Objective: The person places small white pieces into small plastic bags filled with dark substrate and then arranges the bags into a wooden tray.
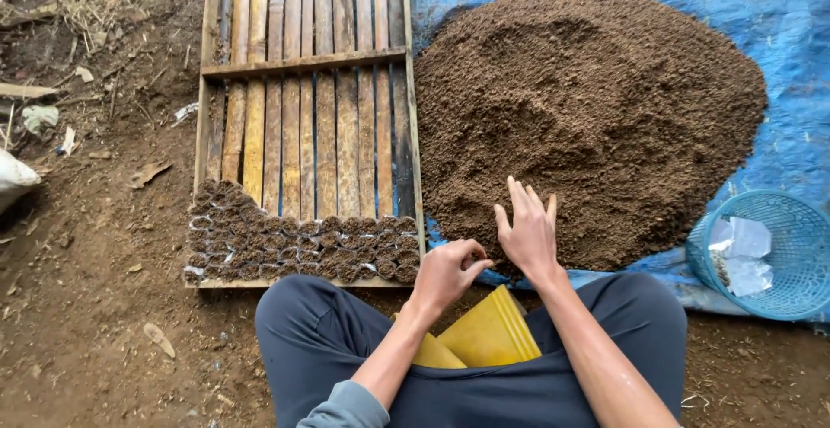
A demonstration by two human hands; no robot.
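My left hand (447, 272) is curled with fingertips pinched together just in front of the soil heap (588, 108); whether it holds anything I cannot tell. My right hand (527, 229) lies flat, fingers spread, on the near edge of the brown soil heap. Between my knees sits a stack of flat yellow sheets (488, 337). To the left, a bamboo slat tray (311, 125) carries rows of small soil-filled tubes (303, 242) along its near end.
The soil lies on a blue tarp (778, 39). A blue plastic basket (769, 255) with white plastic bits stands at the right. Bare dirt ground with dry leaves and debris (95, 177) spreads to the left of the tray.
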